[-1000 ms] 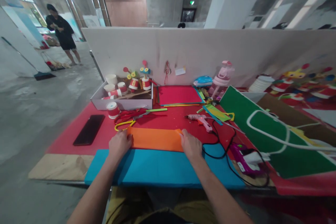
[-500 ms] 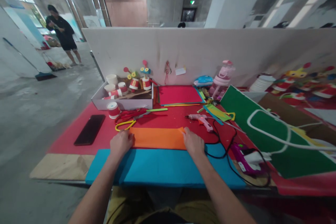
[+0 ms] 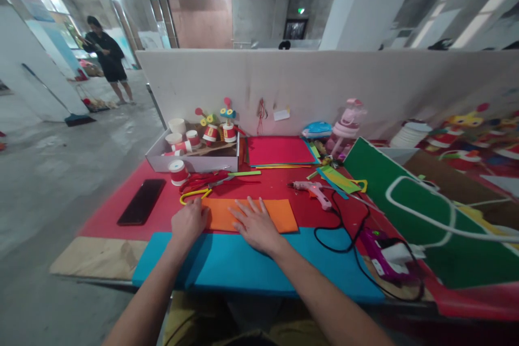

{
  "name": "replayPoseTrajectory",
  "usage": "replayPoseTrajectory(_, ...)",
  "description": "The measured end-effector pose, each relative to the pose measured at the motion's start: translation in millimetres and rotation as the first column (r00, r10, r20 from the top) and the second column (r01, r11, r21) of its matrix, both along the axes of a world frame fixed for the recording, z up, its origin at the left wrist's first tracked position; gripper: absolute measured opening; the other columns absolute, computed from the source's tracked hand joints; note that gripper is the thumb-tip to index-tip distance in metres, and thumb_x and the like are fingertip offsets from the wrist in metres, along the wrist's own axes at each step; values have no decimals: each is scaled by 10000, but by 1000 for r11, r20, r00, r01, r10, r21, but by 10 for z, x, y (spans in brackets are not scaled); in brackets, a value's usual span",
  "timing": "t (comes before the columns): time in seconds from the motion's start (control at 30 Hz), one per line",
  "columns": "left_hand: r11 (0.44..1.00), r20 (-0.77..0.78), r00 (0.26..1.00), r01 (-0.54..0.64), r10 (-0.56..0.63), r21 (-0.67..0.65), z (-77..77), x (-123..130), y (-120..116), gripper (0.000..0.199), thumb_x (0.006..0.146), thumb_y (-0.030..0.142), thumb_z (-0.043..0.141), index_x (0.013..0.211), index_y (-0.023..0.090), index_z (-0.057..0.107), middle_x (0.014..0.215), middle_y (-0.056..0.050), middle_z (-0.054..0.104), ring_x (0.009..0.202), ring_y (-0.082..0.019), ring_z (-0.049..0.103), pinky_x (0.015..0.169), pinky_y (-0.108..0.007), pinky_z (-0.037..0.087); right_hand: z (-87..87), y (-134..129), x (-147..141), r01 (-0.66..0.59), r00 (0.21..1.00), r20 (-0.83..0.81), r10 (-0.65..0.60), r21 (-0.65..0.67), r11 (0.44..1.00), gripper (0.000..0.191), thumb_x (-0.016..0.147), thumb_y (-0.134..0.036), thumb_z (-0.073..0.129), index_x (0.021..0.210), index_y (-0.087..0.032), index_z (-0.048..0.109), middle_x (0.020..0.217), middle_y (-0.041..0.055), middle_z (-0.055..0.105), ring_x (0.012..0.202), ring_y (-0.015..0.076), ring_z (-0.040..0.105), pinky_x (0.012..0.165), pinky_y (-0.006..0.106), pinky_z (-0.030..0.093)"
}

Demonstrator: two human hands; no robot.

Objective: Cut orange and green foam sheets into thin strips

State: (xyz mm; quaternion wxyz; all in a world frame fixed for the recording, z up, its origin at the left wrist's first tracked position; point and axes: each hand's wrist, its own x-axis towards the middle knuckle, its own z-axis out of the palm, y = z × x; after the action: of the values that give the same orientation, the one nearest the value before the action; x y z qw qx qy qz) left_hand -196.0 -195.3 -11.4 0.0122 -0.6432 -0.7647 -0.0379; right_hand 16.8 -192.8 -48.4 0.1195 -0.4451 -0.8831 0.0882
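A long strip of orange paper [image 3: 284, 215] lies in front of me, its near edge along the blue sheet [image 3: 243, 267]. My left hand [image 3: 190, 221] is closed at the strip's left end, gripping it with fingers curled. Flat on the strip's middle rests my right hand [image 3: 255, 225], fingers spread, holding nothing. Just beyond my left hand are yellow-handled scissors [image 3: 195, 194] and red-handled scissors [image 3: 203, 179]. A pink glue gun [image 3: 315, 192] lies beyond the strip's right end.
Left stands a phone [image 3: 141, 201] lying flat; behind it, a white box [image 3: 190, 164] holds paper cups and cup figures. Coloured paper [image 3: 281, 150] is stacked at the back. Right are a purple power strip [image 3: 383, 254], black cord and a green board [image 3: 430, 227]. A person [image 3: 107, 57] stands far left.
My right hand has let go of the strip's right end, moved left and flattened onto its middle. The right end now lies flat. My left hand stays at the left end.
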Motion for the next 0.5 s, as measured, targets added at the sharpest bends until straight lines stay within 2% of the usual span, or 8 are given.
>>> replayPoseTrajectory(0.03,994,-30,999,34,-31,100,30,54,-33,362,949,336,398,1171,150,614,1176,-181,658,1089,-328,615,850,-411,482,-17,1,3,10,1000,1,-10,-17,1000,526,1027,-527,279,1505,-345,397,1593,-2,356,1495,349,193,1194,605,85)
replayPoseTrajectory(0.1,947,-64,985,170,-158,274,53,203,-103,368,949,275,399,1236,153,594,1327,-182,585,1243,-336,520,979,-445,431,-24,0,26,12,1000,4,-12,-34,999,530,1022,-536,282,1506,-350,394,1598,-4,347,1499,344,184,1200,592,87)
replayPoseTrajectory(0.17,874,-55,933,353,-356,333,-3,373,-163,371,937,208,411,1255,170,598,1401,-151,547,1348,-317,432,1074,-443,368,-14,-4,48,10,1000,0,-10,-36,999,531,1018,-531,303,1493,-328,425,1596,7,351,1496,347,191,1203,583,90)
replayPoseTrajectory(0.23,821,-26,869,476,-494,316,-136,510,-204,392,912,140,425,1257,178,608,1402,-130,559,1371,-299,419,1102,-433,348,-10,-8,53,4,1000,-14,-4,-25,1000,517,1015,-500,332,1467,-290,472,1592,23,361,1489,348,209,1208,569,94)
replayPoseTrajectory(0.37,846,6,872,472,-489,249,-429,586,-224,437,890,74,420,1279,169,594,1340,-139,604,1205,-282,566,996,-420,436,-31,-10,25,0,999,-43,0,7,1000,488,996,-414,408,1441,-237,502,1572,47,395,1474,334,248,1210,549,120)
replayPoseTrajectory(0.43,852,-26,880,467,-475,238,-490,554,-219,426,897,71,419,1277,160,589,1308,-147,617,1156,-279,588,953,-420,458,-32,4,45,7,998,-58,-6,23,1000,457,997,-390,412,1405,-228,536,1534,63,452,1448,312,306,1204,535,152)
replayPoseTrajectory(0.5,847,-76,876,480,-476,229,-485,523,-218,391,908,74,418,1241,156,605,1269,-147,634,1139,-285,588,923,-425,466,-20,35,143,38,994,-102,-33,52,998,404,1000,-360,404,1337,-237,590,1468,71,525,1394,284,391,1193,518,193)
